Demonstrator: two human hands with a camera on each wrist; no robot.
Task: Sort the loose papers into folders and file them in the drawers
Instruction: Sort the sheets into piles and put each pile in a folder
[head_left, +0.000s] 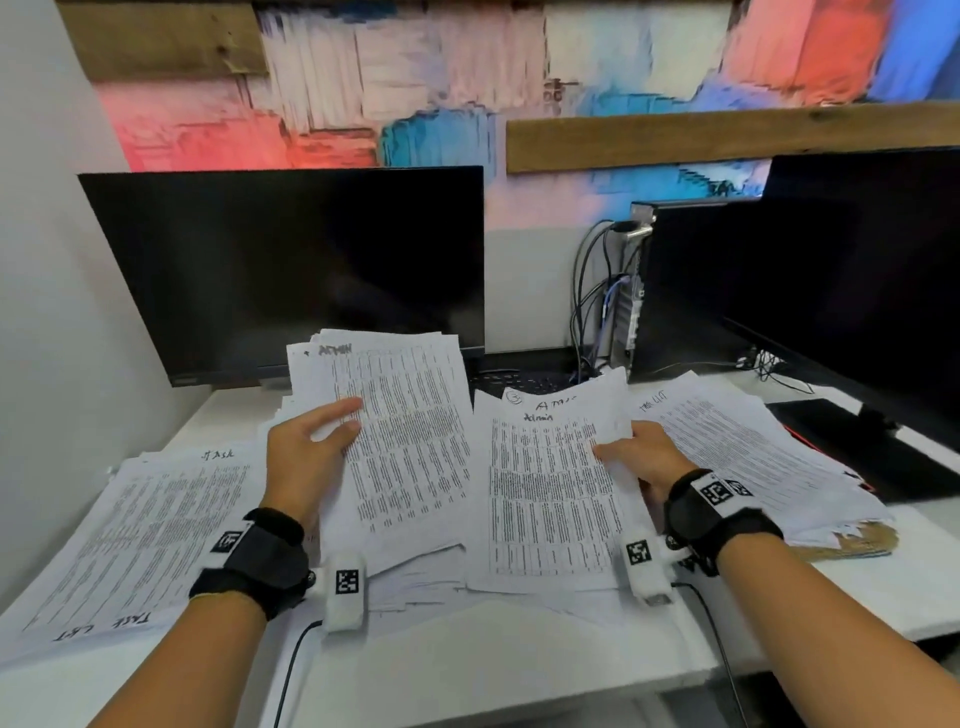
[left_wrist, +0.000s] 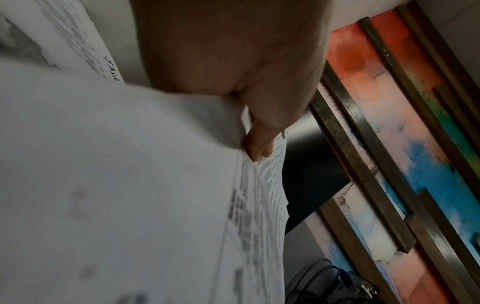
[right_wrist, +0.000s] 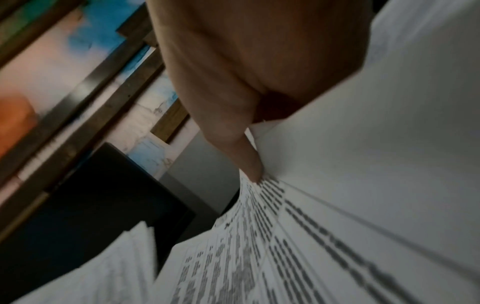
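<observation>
My left hand (head_left: 311, 447) holds up a sheaf of printed papers (head_left: 400, 441) headed "Admin", thumb on the top sheet, fingers behind. The left wrist view shows my thumb (left_wrist: 259, 144) pinching the sheaf's edge (left_wrist: 182, 185). My right hand (head_left: 639, 452) grips the right edge of a second "Admin" stack (head_left: 550, 493), lifted a little off the desk. In the right wrist view my right thumb (right_wrist: 249, 162) presses on that stack's printed page (right_wrist: 259, 246). Another pile headed "Task" (head_left: 135, 535) lies at the left. A further pile (head_left: 753, 447) lies at the right.
A white desk (head_left: 519, 665) carries everything. A dark monitor (head_left: 291, 270) stands behind the papers, another monitor (head_left: 857, 270) at the right, with a small computer and cables (head_left: 618, 306) between them. A brown folder edge (head_left: 862, 543) shows under the right pile. No drawers are in view.
</observation>
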